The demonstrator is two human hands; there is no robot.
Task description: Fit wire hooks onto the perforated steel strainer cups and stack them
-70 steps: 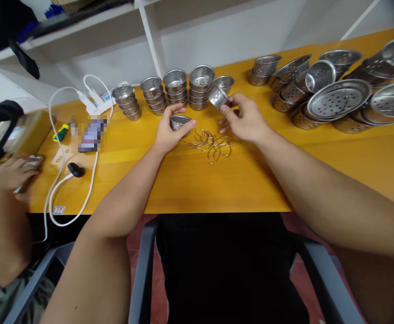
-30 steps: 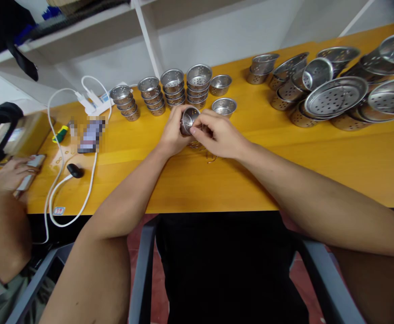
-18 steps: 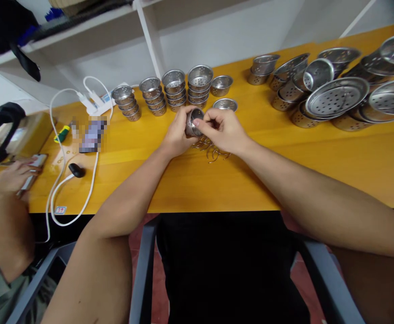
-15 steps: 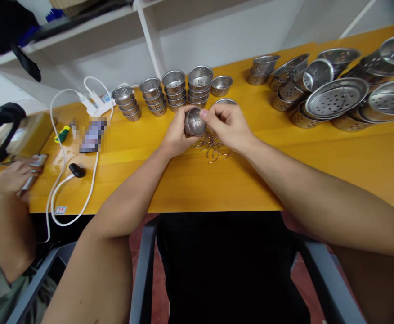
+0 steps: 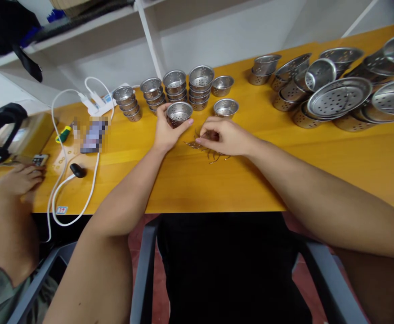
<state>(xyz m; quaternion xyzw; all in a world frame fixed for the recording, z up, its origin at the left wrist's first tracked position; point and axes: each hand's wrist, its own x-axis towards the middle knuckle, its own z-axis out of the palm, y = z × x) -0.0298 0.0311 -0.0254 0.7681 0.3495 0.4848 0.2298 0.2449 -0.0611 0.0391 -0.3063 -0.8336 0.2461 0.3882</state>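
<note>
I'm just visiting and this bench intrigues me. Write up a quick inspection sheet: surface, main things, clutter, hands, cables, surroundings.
Surface: yellow-brown table, with a sticker near its front edge.
Job's things: one metal cup with holes; loose curved wires; four cup stacks behind; heaped cups at right.
Clutter: green-and-yellow handle, small black device, pixelated phone-like thing.
Hands: left hand holds the metal cup; right hand is at the wires, but whether it grips one is unclear.
Cables: white cables near the power strip, partly hanging over the front edge.
Surroundings: white shelf behind; another person's hand at left.
</note>
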